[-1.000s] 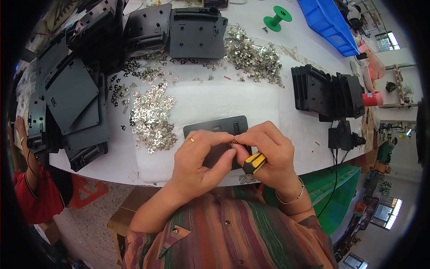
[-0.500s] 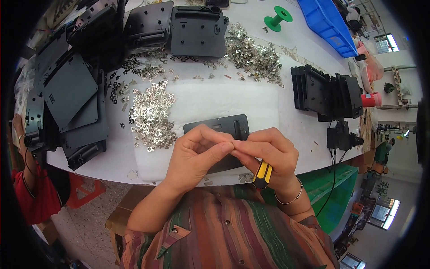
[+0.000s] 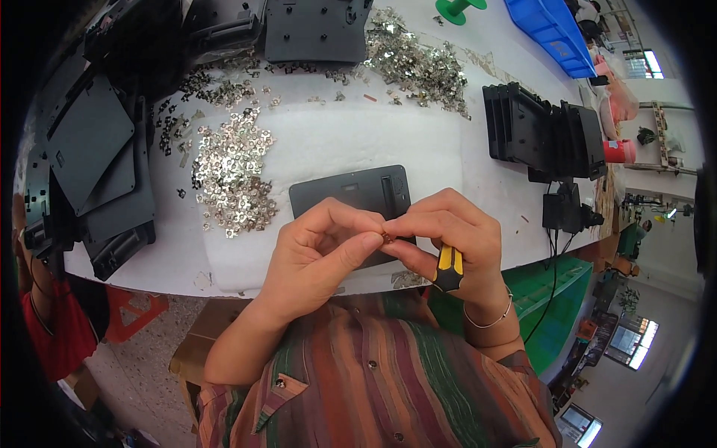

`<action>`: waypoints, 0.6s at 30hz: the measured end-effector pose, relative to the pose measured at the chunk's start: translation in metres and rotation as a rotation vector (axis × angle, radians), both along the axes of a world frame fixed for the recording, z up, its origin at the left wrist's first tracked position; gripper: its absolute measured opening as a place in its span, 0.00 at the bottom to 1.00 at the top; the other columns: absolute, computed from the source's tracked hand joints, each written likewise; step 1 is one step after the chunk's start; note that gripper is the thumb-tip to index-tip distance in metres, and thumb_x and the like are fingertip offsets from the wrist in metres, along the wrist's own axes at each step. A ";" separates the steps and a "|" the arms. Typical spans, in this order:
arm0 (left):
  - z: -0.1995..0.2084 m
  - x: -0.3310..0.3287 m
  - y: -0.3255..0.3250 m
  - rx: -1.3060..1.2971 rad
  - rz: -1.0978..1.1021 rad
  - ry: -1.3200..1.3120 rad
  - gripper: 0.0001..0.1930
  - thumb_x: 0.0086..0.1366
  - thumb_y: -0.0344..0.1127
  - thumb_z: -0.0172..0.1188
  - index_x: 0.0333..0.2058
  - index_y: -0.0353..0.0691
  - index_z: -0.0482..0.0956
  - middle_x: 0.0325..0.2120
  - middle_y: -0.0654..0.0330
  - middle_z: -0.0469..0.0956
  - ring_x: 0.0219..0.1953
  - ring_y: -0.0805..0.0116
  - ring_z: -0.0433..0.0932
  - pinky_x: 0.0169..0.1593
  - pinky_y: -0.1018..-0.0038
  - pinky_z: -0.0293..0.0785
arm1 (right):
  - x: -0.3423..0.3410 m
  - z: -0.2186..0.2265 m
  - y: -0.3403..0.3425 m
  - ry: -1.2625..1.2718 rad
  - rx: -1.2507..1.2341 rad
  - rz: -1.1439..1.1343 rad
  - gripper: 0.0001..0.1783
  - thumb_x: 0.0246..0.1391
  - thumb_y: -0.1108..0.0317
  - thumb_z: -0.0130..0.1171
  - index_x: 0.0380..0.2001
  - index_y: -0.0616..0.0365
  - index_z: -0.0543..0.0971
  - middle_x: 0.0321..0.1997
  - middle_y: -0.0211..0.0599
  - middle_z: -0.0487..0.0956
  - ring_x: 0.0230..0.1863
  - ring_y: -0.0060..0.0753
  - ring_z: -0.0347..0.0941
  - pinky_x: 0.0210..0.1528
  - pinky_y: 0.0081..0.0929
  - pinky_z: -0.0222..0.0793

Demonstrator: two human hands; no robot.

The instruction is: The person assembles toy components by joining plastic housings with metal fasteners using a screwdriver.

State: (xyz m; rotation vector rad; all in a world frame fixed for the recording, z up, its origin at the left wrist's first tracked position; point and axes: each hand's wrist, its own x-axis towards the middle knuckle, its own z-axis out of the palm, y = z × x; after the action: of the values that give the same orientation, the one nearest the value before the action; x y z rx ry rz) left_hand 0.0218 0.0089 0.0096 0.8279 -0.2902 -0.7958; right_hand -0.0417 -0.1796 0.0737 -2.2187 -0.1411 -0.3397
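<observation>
Head-worn fisheye view, looking down, near the hands (image 3: 310, 257) (image 3: 472, 240), edges unclear

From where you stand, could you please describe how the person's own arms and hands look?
The left hand and right hand wear no gloves; a thin silvery bangle circles the right wrist. Sleeves of a multicoloured striped shirt leave both forearms bare.

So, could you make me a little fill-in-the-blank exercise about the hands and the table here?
1. The right hand holds a handle coloured black and ____.
2. The left hand meets it, fingertips together, at a tiny part.. above a dark panel lying on a sheet coloured ____.
3. The spool near the picture's top edge is ____.
4. A bracelet circles the person's ____ wrist.

Missing words: yellow; white; green; right.
</observation>
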 end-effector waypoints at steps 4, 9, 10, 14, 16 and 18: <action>-0.001 0.002 0.000 0.287 0.067 -0.476 0.18 0.64 0.33 0.70 0.51 0.38 0.77 0.51 0.52 0.80 0.54 0.63 0.78 0.58 0.64 0.74 | -0.006 0.009 -0.014 0.080 -0.051 -0.060 0.14 0.43 0.76 0.77 0.35 0.56 0.86 0.33 0.32 0.82 0.32 0.28 0.78 0.31 0.24 0.74; 0.010 0.004 0.004 0.946 -0.061 -1.330 0.47 0.41 0.51 0.81 0.61 0.45 0.72 0.70 0.43 0.58 0.74 0.41 0.52 0.74 0.46 0.46 | -0.011 0.002 -0.047 0.242 -0.103 -0.072 0.13 0.43 0.77 0.75 0.33 0.56 0.84 0.30 0.31 0.79 0.31 0.28 0.76 0.33 0.25 0.71; 0.008 0.003 0.003 0.947 -0.059 -1.325 0.47 0.41 0.51 0.81 0.61 0.45 0.72 0.70 0.43 0.58 0.74 0.41 0.52 0.74 0.46 0.46 | -0.012 -0.003 -0.047 0.245 -0.105 -0.068 0.13 0.43 0.77 0.75 0.33 0.56 0.84 0.30 0.31 0.79 0.31 0.28 0.76 0.33 0.25 0.71; 0.006 0.006 0.000 0.970 -0.039 -1.363 0.45 0.42 0.49 0.81 0.60 0.46 0.73 0.66 0.44 0.62 0.72 0.43 0.56 0.74 0.47 0.47 | -0.014 -0.016 -0.042 0.305 -0.107 -0.037 0.13 0.43 0.77 0.75 0.34 0.55 0.83 0.31 0.32 0.78 0.31 0.31 0.77 0.34 0.27 0.72; 0.008 0.008 -0.001 0.970 -0.038 -1.363 0.45 0.42 0.49 0.81 0.60 0.46 0.73 0.65 0.44 0.63 0.72 0.44 0.58 0.74 0.47 0.48 | -0.015 -0.019 -0.039 0.311 -0.093 -0.037 0.13 0.44 0.77 0.75 0.34 0.55 0.83 0.32 0.32 0.77 0.32 0.32 0.77 0.34 0.27 0.72; 0.009 0.009 -0.003 0.958 -0.040 -1.348 0.44 0.42 0.47 0.81 0.60 0.46 0.73 0.63 0.45 0.64 0.70 0.46 0.60 0.74 0.47 0.48 | -0.016 -0.022 -0.036 0.326 -0.147 -0.061 0.15 0.43 0.77 0.74 0.36 0.54 0.83 0.32 0.32 0.77 0.32 0.33 0.78 0.34 0.28 0.74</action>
State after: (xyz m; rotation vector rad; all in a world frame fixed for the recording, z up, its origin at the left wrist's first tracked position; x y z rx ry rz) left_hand 0.0306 0.0062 0.0189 2.2229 -1.1566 -0.2465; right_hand -0.0575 -0.2160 0.0521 -2.3943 0.0803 0.0032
